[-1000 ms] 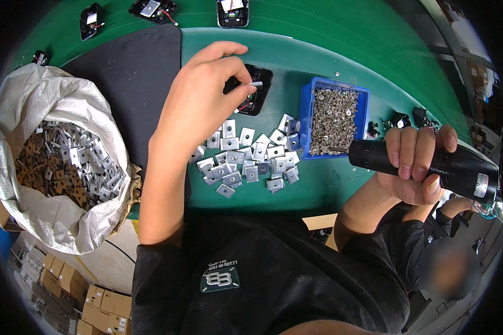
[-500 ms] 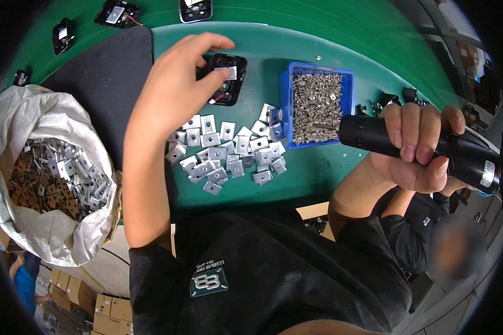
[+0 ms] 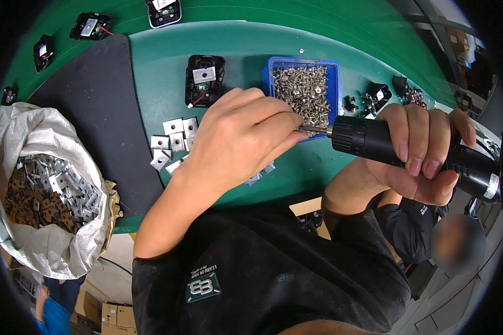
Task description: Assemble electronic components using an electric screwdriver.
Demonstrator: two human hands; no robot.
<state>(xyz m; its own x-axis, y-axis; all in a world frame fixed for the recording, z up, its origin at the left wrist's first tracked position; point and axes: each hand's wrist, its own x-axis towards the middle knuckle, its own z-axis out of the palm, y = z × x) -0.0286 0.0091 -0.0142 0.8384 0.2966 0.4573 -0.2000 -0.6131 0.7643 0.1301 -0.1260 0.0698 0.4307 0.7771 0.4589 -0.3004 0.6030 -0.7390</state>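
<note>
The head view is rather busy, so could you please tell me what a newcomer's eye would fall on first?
Probably the black electric screwdriver in the right hand, its bit reaching the left hand by the near edge of the blue bin of screws. Next comes the white sack at the left, gaping open over a heap of metal clips.

This looks like a factory workshop, for assembly work. The right hand (image 3: 422, 153) holds a screwdriver (image 3: 355, 135); by the left hand (image 3: 243, 137), on a green bench (image 3: 156, 56), is a bin (image 3: 334, 84) full of screws (image 3: 302, 92). Farther left is a sack (image 3: 53, 134) of metal pieces (image 3: 67, 190). Beyond the hands lie open casings (image 3: 89, 25) — all much alike — and behind them are cartons (image 3: 117, 315) and a co-worker (image 3: 405, 223).
</note>
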